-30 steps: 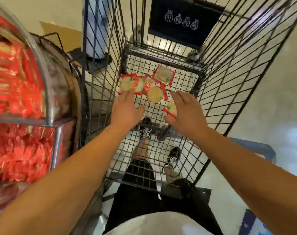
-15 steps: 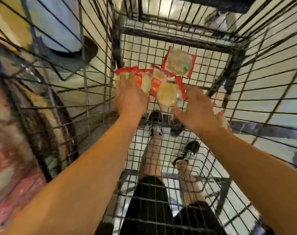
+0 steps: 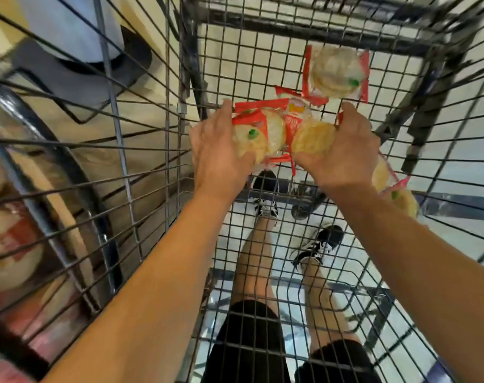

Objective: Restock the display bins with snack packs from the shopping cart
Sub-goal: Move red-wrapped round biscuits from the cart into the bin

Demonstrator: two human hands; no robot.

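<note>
Several red snack packs with round pale crackers lie on the wire floor of the shopping cart [image 3: 263, 244]. My left hand [image 3: 216, 150] grips a pack [image 3: 249, 142] on the left of the pile, its thumb over the wrapper. My right hand [image 3: 346, 153] cups another pack [image 3: 312, 139] from the right. Between both hands a small cluster [image 3: 290, 117] is squeezed together. One pack [image 3: 336, 73] lies apart at the cart's far end. Another pack [image 3: 395, 189] lies to the right, partly hidden behind my right wrist.
The cart's wire walls [image 3: 141, 139] rise on the left and right. A display bin [image 3: 17, 244] with red packs shows blurred at the far left, outside the cart. My legs and black shoes [image 3: 265, 197] are visible through the cart floor.
The camera has come closer to the cart floor. Both hands have closed in on the pile from either side, pressing the middle packs together. The far pack has stayed put.
</note>
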